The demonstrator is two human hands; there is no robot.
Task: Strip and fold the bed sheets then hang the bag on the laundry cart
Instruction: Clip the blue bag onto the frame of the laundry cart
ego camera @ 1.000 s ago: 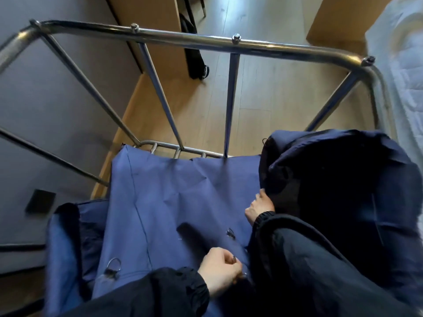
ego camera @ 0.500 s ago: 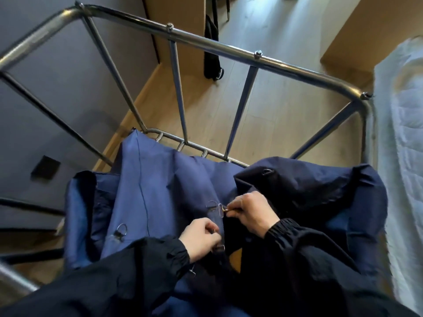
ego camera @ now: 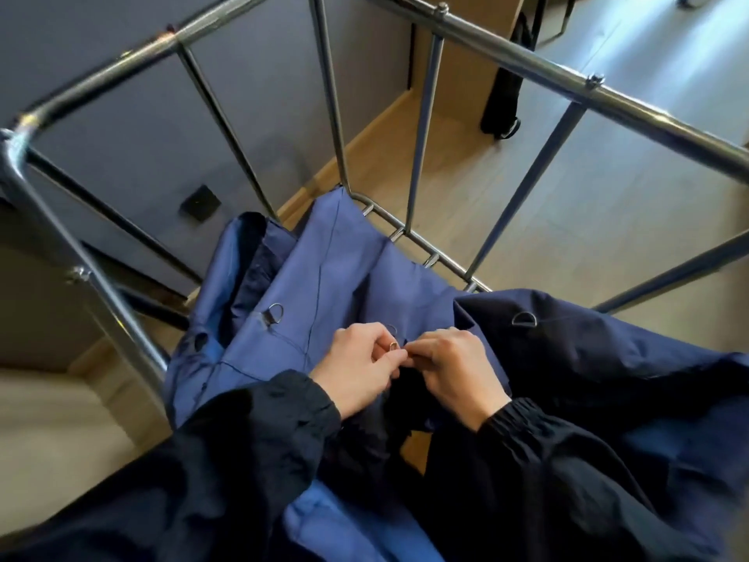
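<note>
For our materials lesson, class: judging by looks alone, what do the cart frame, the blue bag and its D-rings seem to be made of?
Cart frame: apparently polished or chromed metal tubing; bright reflections run along the bars. Blue bag: thin woven synthetic, perhaps nylon; faint sheen, crisp creases, stitched seams. D-rings: silvery metal, glinting; the alloy cannot be told.
</note>
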